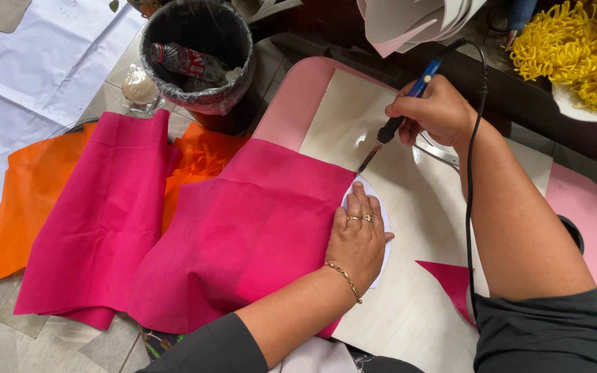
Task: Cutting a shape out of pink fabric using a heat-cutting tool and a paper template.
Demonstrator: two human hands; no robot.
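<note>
While our left hand (357, 238) lies flat, fingers together, on a white oval template (383, 214) over the pink fabric (243, 228) at centre frame, our right hand (433, 110) has its fingers clamped around a blue-handled hot tool (402, 114), its tip just above the fabric's edge beside the template. Both rest on the pale tabletop (416, 304). At the upper left of centre, a black lined bin (198, 52) holds a crushed plastic bottle (181, 60). Orange fabric (32, 193) lies at left, yellow foam strips (575, 48) at upper right, and a pink offcut (450, 280) sits by our right forearm.
</note>
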